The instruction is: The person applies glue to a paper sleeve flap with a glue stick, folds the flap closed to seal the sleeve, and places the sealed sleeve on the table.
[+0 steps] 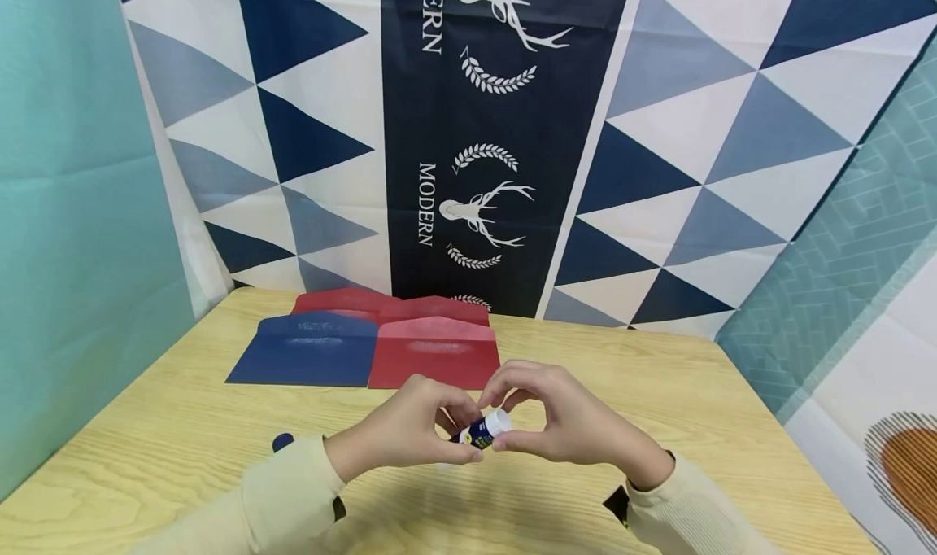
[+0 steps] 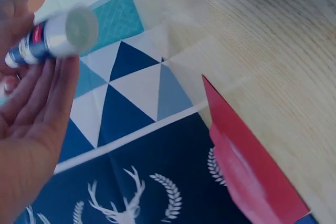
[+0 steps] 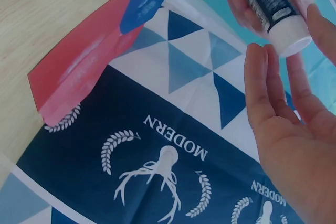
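The short, cylindrical plastic glue stick (image 1: 477, 434), wrapped in a dark navy label printed in white and yellow with a small red patch, hangs above the pale wood-grain worktop (image 1: 622, 368) in the grip of the left hand (image 1: 410, 426). It lies slanted, neither upright nor flat. Both ends are white; one round, smooth end (image 1: 501, 421) points toward the right hand (image 1: 567, 418), between its thumb and fingers.

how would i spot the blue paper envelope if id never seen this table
Find the pale wooden table before the triangle-patterned fabric backdrop. In the head view's nearer envelope row, the blue paper envelope lies left of a red paper envelope; it's the only blue one.
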`<state>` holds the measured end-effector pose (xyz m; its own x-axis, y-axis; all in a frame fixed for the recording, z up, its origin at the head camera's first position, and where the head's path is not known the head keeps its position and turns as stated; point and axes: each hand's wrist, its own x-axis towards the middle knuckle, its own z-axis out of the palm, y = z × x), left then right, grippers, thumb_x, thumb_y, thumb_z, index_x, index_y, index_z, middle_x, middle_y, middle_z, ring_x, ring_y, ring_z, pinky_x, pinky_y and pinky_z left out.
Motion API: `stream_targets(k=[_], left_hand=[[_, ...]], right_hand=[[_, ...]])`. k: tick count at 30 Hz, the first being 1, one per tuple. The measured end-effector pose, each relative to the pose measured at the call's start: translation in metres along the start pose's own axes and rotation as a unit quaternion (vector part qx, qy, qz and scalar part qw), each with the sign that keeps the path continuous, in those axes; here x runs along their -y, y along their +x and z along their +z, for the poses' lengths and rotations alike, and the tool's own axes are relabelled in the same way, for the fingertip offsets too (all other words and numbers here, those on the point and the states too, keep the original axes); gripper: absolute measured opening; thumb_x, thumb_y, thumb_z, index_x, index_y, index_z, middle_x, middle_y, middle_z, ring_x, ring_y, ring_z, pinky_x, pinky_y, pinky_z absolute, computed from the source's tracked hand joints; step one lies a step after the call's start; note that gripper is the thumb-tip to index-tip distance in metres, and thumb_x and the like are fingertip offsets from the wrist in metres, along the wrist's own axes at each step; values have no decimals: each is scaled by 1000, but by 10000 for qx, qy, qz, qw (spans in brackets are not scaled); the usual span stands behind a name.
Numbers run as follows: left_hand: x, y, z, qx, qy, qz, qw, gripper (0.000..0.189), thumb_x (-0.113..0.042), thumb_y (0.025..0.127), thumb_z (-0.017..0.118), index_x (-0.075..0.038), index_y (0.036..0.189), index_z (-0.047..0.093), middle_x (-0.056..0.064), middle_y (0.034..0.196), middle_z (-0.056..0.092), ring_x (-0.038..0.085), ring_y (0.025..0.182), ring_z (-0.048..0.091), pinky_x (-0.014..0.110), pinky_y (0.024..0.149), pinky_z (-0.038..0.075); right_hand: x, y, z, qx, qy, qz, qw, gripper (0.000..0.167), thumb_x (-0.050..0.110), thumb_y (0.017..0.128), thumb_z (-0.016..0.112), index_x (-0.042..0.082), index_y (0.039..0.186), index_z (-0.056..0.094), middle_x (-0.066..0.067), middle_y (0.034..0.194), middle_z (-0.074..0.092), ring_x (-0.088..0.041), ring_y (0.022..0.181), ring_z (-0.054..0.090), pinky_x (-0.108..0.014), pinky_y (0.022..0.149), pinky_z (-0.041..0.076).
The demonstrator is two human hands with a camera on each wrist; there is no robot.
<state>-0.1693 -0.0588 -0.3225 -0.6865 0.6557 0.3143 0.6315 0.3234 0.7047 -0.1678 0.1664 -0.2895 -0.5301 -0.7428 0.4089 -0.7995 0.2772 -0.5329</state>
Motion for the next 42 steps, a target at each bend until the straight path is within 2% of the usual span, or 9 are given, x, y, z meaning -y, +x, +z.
stream_targets(k=[6,9,13,18,21,27,32,37,42], left_hand=[[-9,-4,8,-1100,1290,298,9851,25,-17,75,82,-9,95,70,0,81,71,-2,69,61,15,68,55],[-11,-3,9,-1290,1461,379,9801,24,-17,74,82,-10,93,70,-1,79,69,-1,67,60,14,67,54],[-9,0,7,-1076,1137,317,9872,21,-15,75,81,-9,92,70,-1,78,71,-3,67,62,11,68,53],[-9,2,3,-568,182,-237,9979,21,-17,75,81,-8,93,72,2,81,74,-5,66,63,13,67,54],[-9,3,0,-308,-292,-517,9978,21,-18,75,82,-8,91,74,3,82,75,-3,66,64,16,66,55],[-4,4,-6,103,-918,-617,9938,24,-19,76,80,-3,93,74,9,84,75,0,71,66,18,69,57],[-2,2,-6,327,-1173,-737,9898,25,-17,76,80,-1,94,73,11,85,75,1,72,67,19,70,57],[0,2,-7,714,-1497,-807,9828,23,-13,76,80,-2,95,74,15,87,75,4,73,69,22,71,58],[-2,2,-6,321,-1045,-723,9914,23,-17,74,81,-6,93,74,9,84,75,1,71,67,20,68,57]], right_hand=[[-1,1,3,-294,57,873,9957,27,13,79,77,9,103,65,-4,98,69,-5,84,65,-23,78,58],[-1,1,5,-526,45,1235,9909,26,13,79,77,9,102,66,-5,96,70,-4,81,64,-22,75,58],[-1,2,4,-718,-16,1337,9884,25,13,78,79,10,100,67,-3,94,70,-3,79,63,-22,74,58],[0,1,1,-571,212,1216,9907,23,15,78,79,11,98,68,-4,96,70,-5,84,64,-23,78,58],[-1,0,0,-450,485,1087,9919,23,15,79,78,10,99,69,-5,97,70,-6,87,64,-23,80,57],[-3,-1,0,-351,617,616,9956,23,15,82,75,7,102,68,-9,98,69,-7,86,64,-24,79,58],[-1,-2,-5,-128,502,171,9985,29,16,81,77,11,107,66,-8,103,68,-10,93,63,-27,82,58],[3,-2,-9,181,596,-135,9980,21,17,85,73,16,105,67,-1,102,67,-10,94,62,-28,86,57],[3,-2,-4,-139,175,-128,9997,18,14,84,73,13,101,68,-1,97,70,-8,86,64,-27,80,58]])
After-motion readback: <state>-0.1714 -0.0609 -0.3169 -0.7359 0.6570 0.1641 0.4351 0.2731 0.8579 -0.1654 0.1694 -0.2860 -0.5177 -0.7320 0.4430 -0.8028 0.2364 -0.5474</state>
